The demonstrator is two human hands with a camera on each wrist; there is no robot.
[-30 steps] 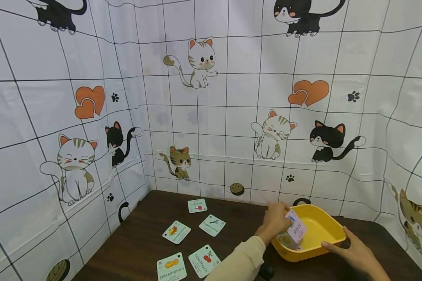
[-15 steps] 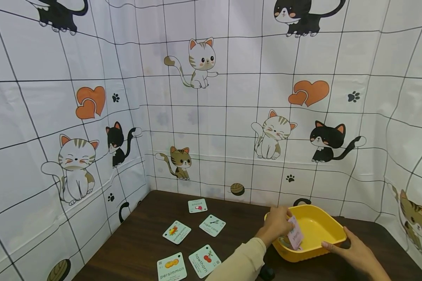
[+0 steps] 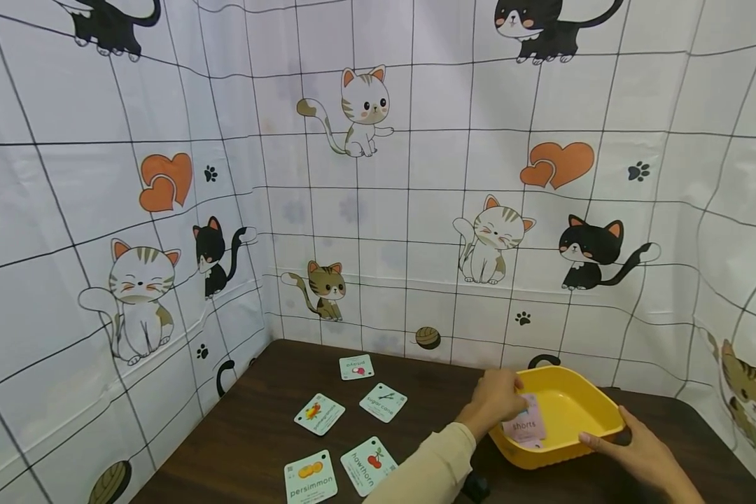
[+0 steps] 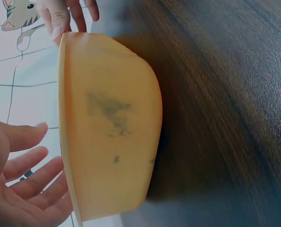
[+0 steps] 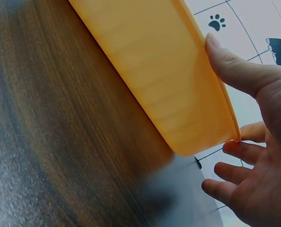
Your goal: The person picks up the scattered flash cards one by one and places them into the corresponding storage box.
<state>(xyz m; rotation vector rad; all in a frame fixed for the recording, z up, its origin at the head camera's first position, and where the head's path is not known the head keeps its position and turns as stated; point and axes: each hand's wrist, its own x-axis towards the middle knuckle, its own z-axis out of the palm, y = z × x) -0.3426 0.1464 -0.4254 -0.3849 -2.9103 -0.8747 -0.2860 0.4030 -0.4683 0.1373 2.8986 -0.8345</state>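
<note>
A yellow plastic tub point(image 3: 579, 399) stands at the right of the dark table. My left hand point(image 3: 494, 400) reaches over its left rim, fingertips at the upper edge of a pink card point(image 3: 526, 423) printed "shorts". That card leans inside the tub, with part of another pink card showing below it. In the left wrist view, the thumb and fingers of my left hand point(image 4: 29, 175) are spread apart near the rim, the fingertips hidden behind it. My right hand point(image 3: 645, 451) holds the tub's right corner, thumb on one side and index finger on the other.
Several pale green cards lie on the table point(image 3: 246, 434) to the left, among them a persimmon card point(image 3: 310, 477), a hawthorn card point(image 3: 368, 465) and a sugar cane card point(image 3: 383, 402). A cat-print sheet point(image 3: 378, 210) hangs behind and along both sides.
My left hand has lowered the shorts card from a raised, tilted position into the left part of the tub. My right hand has stayed at the tub's corner.
</note>
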